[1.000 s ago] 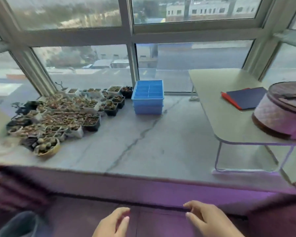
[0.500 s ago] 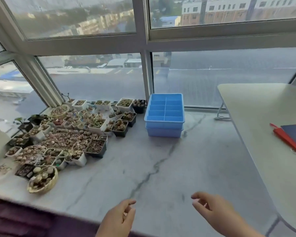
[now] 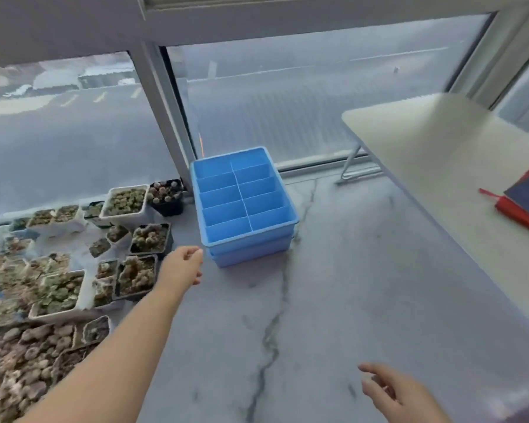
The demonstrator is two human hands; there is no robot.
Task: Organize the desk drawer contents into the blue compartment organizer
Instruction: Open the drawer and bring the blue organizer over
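Note:
The blue compartment organizer [image 3: 245,206] stands on the marble sill by the window post; it looks like two stacked trays, and its several compartments hold nothing. My left hand [image 3: 185,265] is stretched out just short of its near left corner, fingers loosely curled, holding nothing and apart from the tray. My right hand [image 3: 391,390] hovers low at the front right over the marble, fingers relaxed and spread, holding nothing.
Many small pots of succulents [image 3: 61,276] crowd the sill to the left of the organizer. A white folding table [image 3: 440,154] stands at the right with a red and dark blue notebook [image 3: 522,206] on it. Window glass runs behind.
The view has moved closer to the sill. My left arm has reached forward from the near edge almost to the organizer; my right hand stays low at the front right.

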